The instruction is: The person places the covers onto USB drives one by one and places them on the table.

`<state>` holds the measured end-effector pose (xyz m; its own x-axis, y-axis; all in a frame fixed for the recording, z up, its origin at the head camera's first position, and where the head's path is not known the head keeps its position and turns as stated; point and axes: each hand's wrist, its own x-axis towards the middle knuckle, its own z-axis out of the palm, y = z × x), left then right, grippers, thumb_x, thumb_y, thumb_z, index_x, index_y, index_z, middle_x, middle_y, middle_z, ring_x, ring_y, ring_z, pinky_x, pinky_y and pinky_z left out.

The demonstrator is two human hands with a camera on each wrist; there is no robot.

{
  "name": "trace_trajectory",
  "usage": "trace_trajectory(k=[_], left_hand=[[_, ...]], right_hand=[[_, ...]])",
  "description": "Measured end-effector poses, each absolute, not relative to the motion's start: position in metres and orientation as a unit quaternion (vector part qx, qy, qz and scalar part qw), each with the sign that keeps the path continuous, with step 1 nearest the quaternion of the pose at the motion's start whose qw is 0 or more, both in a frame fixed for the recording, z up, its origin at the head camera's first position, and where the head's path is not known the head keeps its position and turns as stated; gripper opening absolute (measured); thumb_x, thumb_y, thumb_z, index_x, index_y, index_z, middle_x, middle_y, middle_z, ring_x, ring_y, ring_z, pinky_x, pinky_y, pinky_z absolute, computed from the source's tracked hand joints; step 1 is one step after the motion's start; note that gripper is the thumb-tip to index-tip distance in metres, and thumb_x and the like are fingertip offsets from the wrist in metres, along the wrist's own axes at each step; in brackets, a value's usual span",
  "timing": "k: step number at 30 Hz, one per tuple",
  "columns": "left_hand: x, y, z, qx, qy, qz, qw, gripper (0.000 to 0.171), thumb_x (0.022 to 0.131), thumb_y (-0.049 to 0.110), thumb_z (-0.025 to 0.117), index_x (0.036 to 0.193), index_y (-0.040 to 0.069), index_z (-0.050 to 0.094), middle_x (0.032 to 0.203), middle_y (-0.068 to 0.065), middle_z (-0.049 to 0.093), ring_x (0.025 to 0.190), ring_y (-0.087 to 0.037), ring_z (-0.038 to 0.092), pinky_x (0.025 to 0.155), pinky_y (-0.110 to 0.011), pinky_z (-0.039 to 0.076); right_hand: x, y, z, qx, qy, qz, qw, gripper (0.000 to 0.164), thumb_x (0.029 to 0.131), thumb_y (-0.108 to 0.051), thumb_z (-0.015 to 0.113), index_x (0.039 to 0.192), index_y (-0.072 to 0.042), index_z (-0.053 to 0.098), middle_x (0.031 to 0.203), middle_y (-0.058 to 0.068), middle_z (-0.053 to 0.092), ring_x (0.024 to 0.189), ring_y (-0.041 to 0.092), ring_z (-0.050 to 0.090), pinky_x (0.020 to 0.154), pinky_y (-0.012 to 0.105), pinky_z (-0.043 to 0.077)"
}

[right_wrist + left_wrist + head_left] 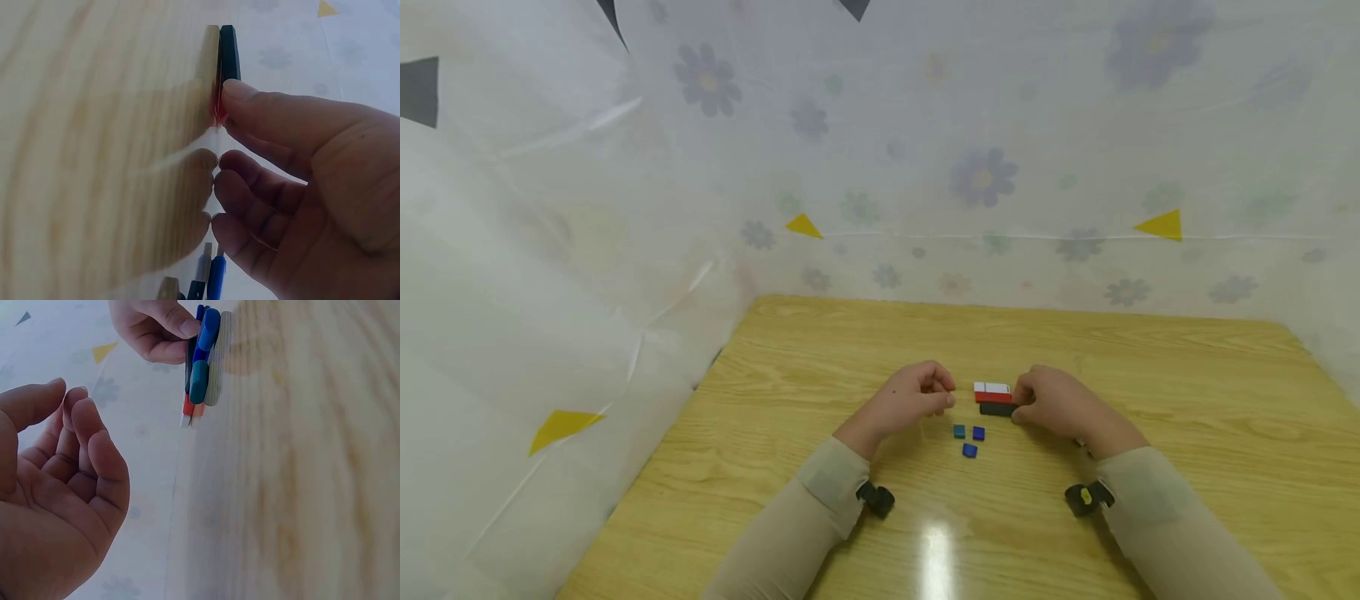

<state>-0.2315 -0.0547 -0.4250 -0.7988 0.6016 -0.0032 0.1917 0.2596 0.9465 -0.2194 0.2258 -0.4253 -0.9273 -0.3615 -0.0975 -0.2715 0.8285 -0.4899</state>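
My right hand (pixel 1056 402) is at the right end of a long black block (pixel 996 409), pinching that end with thumb and forefinger; its other fingers curl against the tabletop. The black block lies along the front of a red block (pixel 992 398), with white blocks (pixel 991 387) behind that. To their left hovers my left hand (pixel 917 392), fingers loosely curled with nothing between them. In front of the row sit a small teal block (pixel 959 431) and two small blue blocks, one (pixel 978 433) beside the teal and another (pixel 970 451) nearer me.
Several small pieces (pixel 215 278) lie close to my right wrist, partly hidden by the forearm in the head view. The glossy wooden table (pixel 760 517) reaches a flower-patterned sheet (pixel 925 250) at the back. More sheeting hangs on the left.
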Motion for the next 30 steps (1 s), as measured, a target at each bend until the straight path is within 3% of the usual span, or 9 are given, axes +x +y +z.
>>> trace_trajectory(k=[4, 11, 14, 22, 30], left_hand=[[-0.231, -0.054, -0.425, 0.253, 0.778, 0.542, 0.191, 0.025, 0.1, 0.018, 0.065, 0.118, 0.001, 0.062, 0.09, -0.007, 0.065, 0.087, -0.04, 0.059, 0.072, -0.048, 0.049], [-0.229, -0.052, -0.427, 0.253, 0.779, 0.534, 0.208, 0.024, 0.101, 0.02, 0.064, 0.117, 0.002, 0.062, 0.098, -0.019, 0.065, 0.09, -0.045, 0.059, 0.073, -0.051, 0.049], [-0.229, -0.05, -0.426, 0.251, 0.781, 0.53, 0.213, 0.025, 0.101, 0.02, 0.064, 0.118, 0.002, 0.063, 0.098, -0.018, 0.066, 0.09, -0.043, 0.06, 0.073, -0.048, 0.05], [-0.231, -0.048, -0.422, 0.261, 0.808, 0.48, 0.222, 0.018, 0.102, 0.019, 0.063, 0.114, 0.006, 0.064, 0.092, -0.003, 0.065, 0.082, -0.022, 0.06, 0.068, -0.032, 0.049], [-0.231, -0.046, -0.419, 0.277, 0.853, 0.379, 0.228, 0.01, 0.101, 0.019, 0.065, 0.11, 0.015, 0.066, 0.097, 0.007, 0.065, 0.086, -0.013, 0.061, 0.074, -0.031, 0.05]], right_hand=[[-0.22, 0.227, -0.428, -0.159, 0.952, -0.246, 0.093, 0.013, 0.089, -0.016, 0.079, 0.086, -0.014, 0.066, 0.087, 0.001, 0.058, 0.073, 0.019, 0.049, 0.066, 0.036, 0.044], [-0.215, 0.233, -0.43, -0.156, 0.947, -0.269, 0.081, 0.017, 0.089, -0.018, 0.079, 0.082, -0.014, 0.064, 0.085, 0.002, 0.057, 0.07, 0.019, 0.049, 0.062, 0.035, 0.043], [-0.212, 0.239, -0.427, -0.143, 0.942, -0.294, 0.074, 0.013, 0.092, -0.019, 0.075, 0.085, -0.015, 0.065, 0.087, 0.001, 0.06, 0.07, 0.019, 0.052, 0.061, 0.036, 0.044], [-0.198, 0.26, -0.403, -0.118, 0.936, -0.331, 0.022, 0.013, 0.099, -0.028, 0.068, 0.098, -0.015, 0.066, 0.092, 0.001, 0.064, 0.076, 0.02, 0.057, 0.063, 0.037, 0.047], [-0.193, 0.268, -0.385, -0.117, 0.93, -0.348, -0.004, 0.025, 0.101, -0.037, 0.064, 0.102, -0.013, 0.066, 0.09, 0.006, 0.064, 0.07, 0.021, 0.053, 0.063, 0.038, 0.044]])
